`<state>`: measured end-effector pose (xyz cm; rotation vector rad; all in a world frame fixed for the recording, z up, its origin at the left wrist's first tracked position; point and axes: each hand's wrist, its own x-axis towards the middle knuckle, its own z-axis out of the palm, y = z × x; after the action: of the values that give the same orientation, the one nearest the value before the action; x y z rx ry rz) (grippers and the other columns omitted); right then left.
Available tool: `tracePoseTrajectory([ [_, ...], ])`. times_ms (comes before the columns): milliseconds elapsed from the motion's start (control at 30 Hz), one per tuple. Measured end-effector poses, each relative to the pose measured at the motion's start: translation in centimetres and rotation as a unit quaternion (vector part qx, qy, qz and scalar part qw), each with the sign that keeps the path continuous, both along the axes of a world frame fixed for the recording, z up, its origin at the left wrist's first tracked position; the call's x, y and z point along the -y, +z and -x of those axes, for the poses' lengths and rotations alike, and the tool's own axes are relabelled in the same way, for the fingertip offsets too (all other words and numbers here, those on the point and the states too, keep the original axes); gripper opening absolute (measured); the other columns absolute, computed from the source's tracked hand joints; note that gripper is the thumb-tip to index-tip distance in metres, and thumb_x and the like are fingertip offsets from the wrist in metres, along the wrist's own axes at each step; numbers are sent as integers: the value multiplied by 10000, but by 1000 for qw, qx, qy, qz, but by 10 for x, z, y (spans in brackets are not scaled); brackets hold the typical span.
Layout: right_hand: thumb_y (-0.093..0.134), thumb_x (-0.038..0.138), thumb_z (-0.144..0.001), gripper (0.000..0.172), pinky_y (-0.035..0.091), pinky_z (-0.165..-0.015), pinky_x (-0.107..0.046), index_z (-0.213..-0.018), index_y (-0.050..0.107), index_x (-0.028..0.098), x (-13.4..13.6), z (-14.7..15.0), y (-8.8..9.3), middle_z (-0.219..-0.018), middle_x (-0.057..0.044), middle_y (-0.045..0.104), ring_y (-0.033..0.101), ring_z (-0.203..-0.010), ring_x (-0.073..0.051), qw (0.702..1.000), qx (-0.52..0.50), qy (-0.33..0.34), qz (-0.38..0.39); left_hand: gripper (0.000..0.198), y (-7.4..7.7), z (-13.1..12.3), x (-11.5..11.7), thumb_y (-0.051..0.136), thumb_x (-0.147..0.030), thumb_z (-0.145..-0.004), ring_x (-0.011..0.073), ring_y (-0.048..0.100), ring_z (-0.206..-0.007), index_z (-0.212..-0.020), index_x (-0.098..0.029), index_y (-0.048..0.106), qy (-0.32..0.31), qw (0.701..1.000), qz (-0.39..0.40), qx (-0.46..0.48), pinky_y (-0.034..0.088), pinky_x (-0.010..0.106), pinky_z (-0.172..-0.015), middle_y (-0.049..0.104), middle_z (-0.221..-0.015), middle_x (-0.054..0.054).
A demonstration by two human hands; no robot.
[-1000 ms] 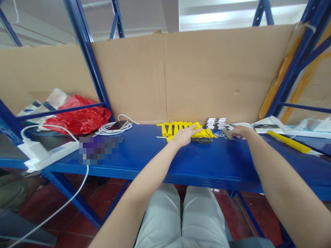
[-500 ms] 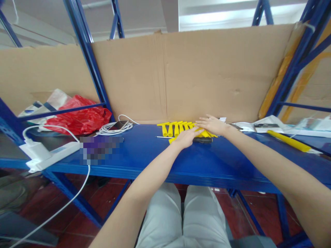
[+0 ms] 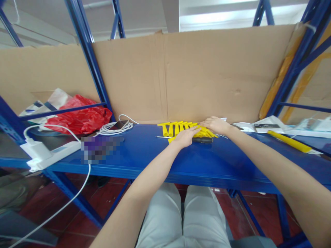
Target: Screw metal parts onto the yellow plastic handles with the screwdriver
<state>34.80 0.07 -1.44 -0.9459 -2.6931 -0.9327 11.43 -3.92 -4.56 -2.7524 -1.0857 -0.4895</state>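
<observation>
Several yellow T-shaped plastic pieces [image 3: 173,127] lie in a row at the back of the blue shelf [image 3: 144,151], against a cardboard wall. My left hand [image 3: 184,137] rests flat on the near end of the row, fingers stretched out. My right hand [image 3: 216,124] lies over the right end of the yellow pieces, fingers bent down onto them; whether it grips one is hidden. A black-handled screwdriver [image 3: 201,140] lies on the shelf between the two hands, its thin shaft pointing left.
A coiled white cable with a phone [image 3: 115,126] sits left of the pieces. A white power strip [image 3: 49,155] and red plastic bag [image 3: 77,119] are at far left. A yellow bar [image 3: 288,141] and papers lie at right. Blue rack posts stand either side.
My right hand left the small grey thing at the right, swept left to the yellow pieces with fingers spread, and now curls down onto them. My left hand stayed put.
</observation>
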Motion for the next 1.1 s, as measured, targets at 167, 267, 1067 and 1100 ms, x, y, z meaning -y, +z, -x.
tracePoseTrajectory([
  [167, 520, 162, -968, 250, 477, -829, -297, -1070, 748, 143, -1, 1, 1, -1052, -151, 777, 711, -968, -237, 959, -210, -176, 77, 769, -2, 2, -6, 423, 60, -823, 197, 446, -1484, -1560, -155, 424, 27, 999, -8, 36, 353, 382, -1241, 441, -1621, 124],
  [267, 534, 118, -951, 219, 483, -667, -241, -1040, 733, 92, -5, 6, -1, -868, -126, 769, 706, -739, -188, 851, -377, -319, 176, 767, -4, 5, -11, 450, 57, -809, 209, 457, -1477, -1548, -150, 444, 45, 997, -11, 55, 372, 384, -1231, 468, -1604, 133],
  [1067, 556, 195, -955, 214, 502, -609, -215, -984, 753, 120, 9, 55, -1, -838, -116, 772, 711, -728, -184, 775, -494, -274, 283, 693, -10, 9, -24, 428, 43, -815, 218, 534, -1415, -1476, -137, 531, 43, 994, -2, 104, 384, 401, -1227, 560, -1526, 152],
  [1100, 545, 234, -978, 230, 463, -528, -206, -1013, 741, 121, 13, 60, 1, -763, -97, 753, 668, -614, -159, 737, -530, -254, 333, 680, -11, 9, -26, 428, 34, -822, 217, 535, -1414, -1473, -133, 530, 38, 994, -5, 104, 379, 403, -1230, 571, -1515, 153],
])
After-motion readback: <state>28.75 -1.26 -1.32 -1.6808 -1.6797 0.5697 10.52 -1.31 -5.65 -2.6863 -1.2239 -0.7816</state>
